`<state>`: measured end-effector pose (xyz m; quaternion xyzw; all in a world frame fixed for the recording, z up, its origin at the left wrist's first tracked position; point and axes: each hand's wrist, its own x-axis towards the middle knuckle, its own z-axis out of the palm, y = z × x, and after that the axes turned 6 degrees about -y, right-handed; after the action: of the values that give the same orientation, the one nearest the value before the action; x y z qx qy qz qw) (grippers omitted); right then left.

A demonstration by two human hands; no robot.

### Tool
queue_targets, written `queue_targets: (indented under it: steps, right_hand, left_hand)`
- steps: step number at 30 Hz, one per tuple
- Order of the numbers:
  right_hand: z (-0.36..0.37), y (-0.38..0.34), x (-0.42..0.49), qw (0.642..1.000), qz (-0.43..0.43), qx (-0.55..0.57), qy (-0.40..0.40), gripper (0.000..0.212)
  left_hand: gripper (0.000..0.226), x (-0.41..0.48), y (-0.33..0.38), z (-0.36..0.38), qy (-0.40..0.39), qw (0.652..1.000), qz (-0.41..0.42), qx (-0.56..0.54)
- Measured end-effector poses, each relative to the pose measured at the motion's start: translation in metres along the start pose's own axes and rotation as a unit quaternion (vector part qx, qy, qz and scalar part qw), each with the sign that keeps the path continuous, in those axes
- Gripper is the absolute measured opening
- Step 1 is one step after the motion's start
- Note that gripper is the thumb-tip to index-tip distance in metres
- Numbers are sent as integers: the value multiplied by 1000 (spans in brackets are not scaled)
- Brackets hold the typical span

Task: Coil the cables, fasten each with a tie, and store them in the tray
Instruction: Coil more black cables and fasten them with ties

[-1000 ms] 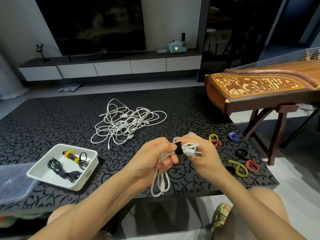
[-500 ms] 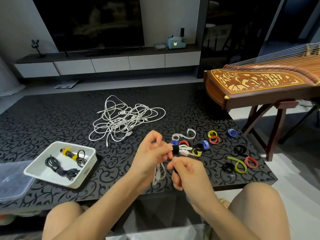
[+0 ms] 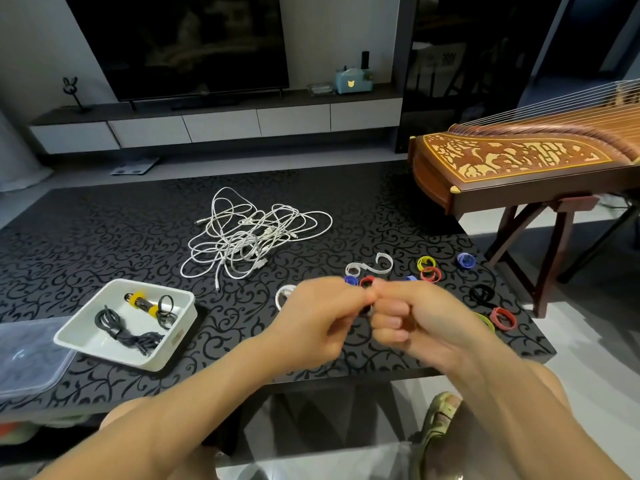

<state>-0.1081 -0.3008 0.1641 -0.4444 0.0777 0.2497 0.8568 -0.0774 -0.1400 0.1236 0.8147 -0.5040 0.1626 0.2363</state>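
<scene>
Right of the tray (image 3: 175, 339), curled fingers (image 3: 389, 318) of the left hand (image 3: 318, 317) and right hand (image 3: 426, 317) meet, pinching the coiled white cable (image 3: 283, 295) above the counter (image 3: 104, 230); tangled cables (image 3: 249, 237) lie beyond the tray, coloured ties (image 3: 429, 271) farther right.

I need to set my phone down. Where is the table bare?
Bare tabletop lies far left, behind the tray and left of the cable pile, and between the tray and the left hand, which grips a coiled cable. The right side is crowded with ties.
</scene>
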Motion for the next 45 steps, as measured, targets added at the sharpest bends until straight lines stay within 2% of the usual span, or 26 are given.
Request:
queue_targets:
  steps: [2,3,4,5,6,7,9,10,11,12,14,16,18,20,22,25,27,29,31,34,38,40,41,43,45]
  right_hand:
    - [-5,-18,-3,998,-57,11,12,29]
    - [-8,-24,-5,993,-106,-32,27,28]
    - [-13,-27,-7,977,-170,-117,53,29]
    - [-16,-26,-9,943,-231,-224,80,31]
    - [-18,-24,-10,897,-277,-329,103,30]
    - [-18,-20,-10,852,-308,-409,112,27]
    - [-20,-13,-4,787,-296,-532,97,28]
    - [-22,-10,0,764,-262,-582,91,45]
    - [-24,-8,6,759,-224,-606,87,58]
    - [-23,-6,10,769,-194,-604,84,62]
    - [-21,-2,16,770,-195,-603,76,49]
    - [-18,1,21,754,-246,-606,62,27]
    - [-14,4,23,761,-297,-574,48,16]
    - [-11,6,23,799,-302,-518,48,17]
    - [-10,8,23,859,-259,-439,44,22]
    - [-10,10,24,951,-131,-279,20,12]
    - [-12,8,23,985,-36,-171,-6,7]
    - [-18,5,22,992,44,-119,-29,10]
    - [-24,2,21,987,122,-103,-35,16]
    - [-31,4,22,982,184,-25,-27,11]
    - [-38,16,23,984,169,54,-27,13]
    - [-42,26,27,985,139,102,-9,20]
    - [-47,30,31,984,116,133,16,24]
    - [-57,37,39,976,56,196,82,21]
    - [-68,44,47,956,-8,260,137,18]
  left_hand:
    - [20,-15,3,16,-18,997,-52,-45]
    - [24,-21,7,22,13,985,-129,-115]
    - [28,-20,6,23,60,947,-218,-227]
    - [31,-15,3,20,102,883,-294,-350]
    - [32,-9,-1,15,133,819,-334,-446]
    - [35,-4,-7,9,150,784,-351,-490]
    - [38,3,-13,2,137,766,-362,-513]
    - [39,5,-13,1,125,767,-361,-515]
    - [39,7,-12,0,115,768,-361,-517]
    - [39,7,-10,0,107,769,-359,-518]
    - [40,10,-9,-2,100,773,-356,-516]
    - [45,11,-9,-4,95,776,-348,-518]
    - [45,9,-7,-5,91,786,-336,-510]
    - [38,7,-3,-7,90,804,-314,-497]
    - [34,6,0,-9,80,828,-285,-476]
    - [33,2,1,-12,41,875,-250,-411]
    - [36,-1,2,-14,13,919,-231,-320]
    - [41,-1,2,-14,-4,964,-170,-202]
    - [43,1,1,-17,-33,994,-71,-73]
    - [41,6,-3,-24,-101,994,39,11]
    - [20,10,-8,-28,-155,978,107,95]
    - [14,11,-14,-25,-139,972,95,163]
    - [13,11,-17,-21,-109,973,60,197]
    - [19,6,-20,-11,-21,976,-54,208]
    - [22,-1,-17,5,71,970,-193,131]
